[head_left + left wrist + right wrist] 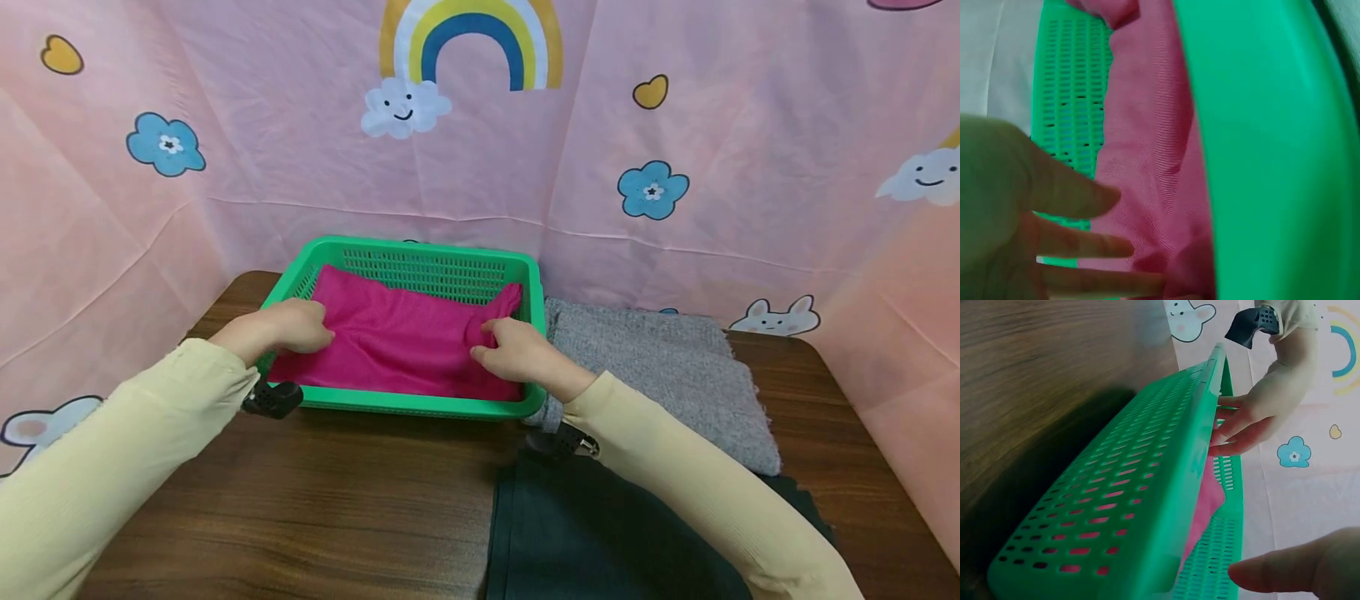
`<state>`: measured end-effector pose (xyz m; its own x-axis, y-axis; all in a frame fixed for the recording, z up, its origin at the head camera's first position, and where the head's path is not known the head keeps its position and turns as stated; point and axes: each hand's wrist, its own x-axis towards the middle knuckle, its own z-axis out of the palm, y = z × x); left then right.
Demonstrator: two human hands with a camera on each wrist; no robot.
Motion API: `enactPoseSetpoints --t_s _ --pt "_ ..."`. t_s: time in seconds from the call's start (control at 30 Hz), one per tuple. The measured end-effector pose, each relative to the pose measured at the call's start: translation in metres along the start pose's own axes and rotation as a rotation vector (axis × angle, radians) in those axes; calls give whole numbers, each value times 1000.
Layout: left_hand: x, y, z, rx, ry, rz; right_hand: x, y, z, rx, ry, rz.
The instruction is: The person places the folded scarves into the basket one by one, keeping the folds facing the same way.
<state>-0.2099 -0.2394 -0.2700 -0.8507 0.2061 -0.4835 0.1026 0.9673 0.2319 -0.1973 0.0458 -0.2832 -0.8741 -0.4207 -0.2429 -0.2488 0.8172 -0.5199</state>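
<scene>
A magenta cloth (405, 333) lies inside a green plastic basket (420, 403) with slotted walls. My left hand (294, 326) reaches over the basket's left side. Its fingers are fairly straight in the left wrist view, thumb apart, their tips against the cloth (1141, 144). At the basket's right end, my right hand (517, 350) is over the cloth, thumb and forefinger spread apart. Its thumb (1279, 569) shows alone in the right wrist view; the other fingers are hidden there. One corner of the cloth stands up beside the right hand.
Right of the basket lies a folded grey knitted cloth (652, 375). Nearer, a dark folded cloth (600, 533) is partly under my right forearm. The wooden table (360, 508) carries everything. A pink patterned curtain (480, 167) hangs behind. Each wrist wears a black camera (273, 400).
</scene>
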Motion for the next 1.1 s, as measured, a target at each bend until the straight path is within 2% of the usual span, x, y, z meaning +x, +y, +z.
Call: enactPoseSetpoints --t_s 0.1,0.3,0.5,0.7,0.97,1.1 --pt "3 -3 1 -81 -46 15 5 1 3 -4 -56 31" --pt "4 -4 2 -127 -123 0 8 1 9 77 -124 53" --pt "4 -3 9 -131 -117 14 8 2 12 149 -162 66" --pt "2 -1 13 -156 -111 27 2 3 15 153 -128 53" --pt "-6 -2 22 -95 26 55 -16 3 20 165 -31 -54" --pt "-12 3 28 -105 140 93 -25 8 24 179 59 -132"
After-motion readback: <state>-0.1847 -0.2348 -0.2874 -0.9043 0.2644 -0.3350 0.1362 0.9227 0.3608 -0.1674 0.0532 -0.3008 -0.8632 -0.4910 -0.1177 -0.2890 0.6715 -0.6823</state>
